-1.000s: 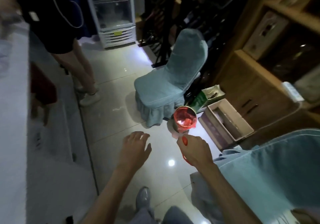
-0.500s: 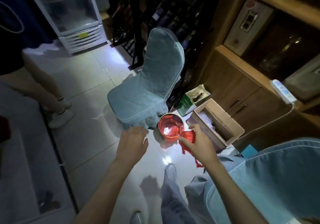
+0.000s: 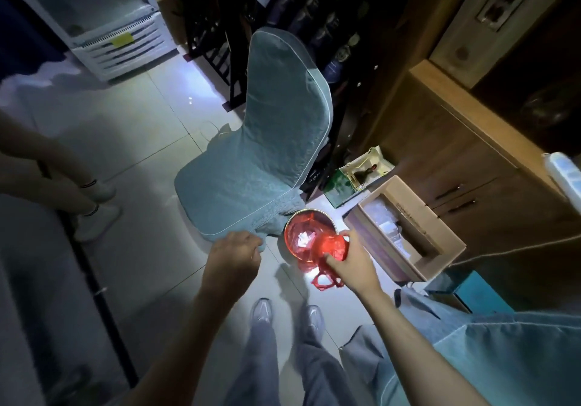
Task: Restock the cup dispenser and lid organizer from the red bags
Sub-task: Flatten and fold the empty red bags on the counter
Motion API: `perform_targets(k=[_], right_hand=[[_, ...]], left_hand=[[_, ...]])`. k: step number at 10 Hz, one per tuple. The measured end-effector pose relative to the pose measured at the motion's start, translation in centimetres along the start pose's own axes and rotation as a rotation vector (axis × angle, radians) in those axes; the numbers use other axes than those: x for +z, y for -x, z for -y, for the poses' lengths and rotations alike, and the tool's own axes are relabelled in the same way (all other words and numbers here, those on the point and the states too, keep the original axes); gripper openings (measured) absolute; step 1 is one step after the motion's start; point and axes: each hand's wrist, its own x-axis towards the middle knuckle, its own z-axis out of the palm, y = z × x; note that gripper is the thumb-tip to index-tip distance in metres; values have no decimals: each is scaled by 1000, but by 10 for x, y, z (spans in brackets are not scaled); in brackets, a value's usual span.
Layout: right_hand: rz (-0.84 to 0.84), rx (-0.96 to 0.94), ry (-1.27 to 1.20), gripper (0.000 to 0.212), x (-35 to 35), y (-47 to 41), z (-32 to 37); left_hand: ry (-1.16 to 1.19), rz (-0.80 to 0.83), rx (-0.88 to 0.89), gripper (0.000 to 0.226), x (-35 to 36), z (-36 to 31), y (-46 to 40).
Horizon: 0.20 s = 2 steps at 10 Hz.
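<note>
- Right hand (image 3: 353, 259) grasps the crumpled red bag (image 3: 330, 247) over the near rim of the red-lined bin (image 3: 309, 236).
- Left hand (image 3: 234, 256) hangs loosely curled, holding nothing.
- Risk: the thin bag may drop onto the floor beside the bin if released off-centre.

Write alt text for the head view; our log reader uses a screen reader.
A person's right hand grips a crumpled red plastic bag over a round bin lined in red on the tiled floor. The left hand hovers beside it, holding nothing, near a blue-covered chair and an open cardboard box.
</note>
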Motion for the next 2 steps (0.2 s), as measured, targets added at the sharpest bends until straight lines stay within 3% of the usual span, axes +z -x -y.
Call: perform_targets(k=[2], right_hand=[[-26,30,58,62,56,-108,-36]], left_hand=[[53,53,-12,24,71,35,-33]])
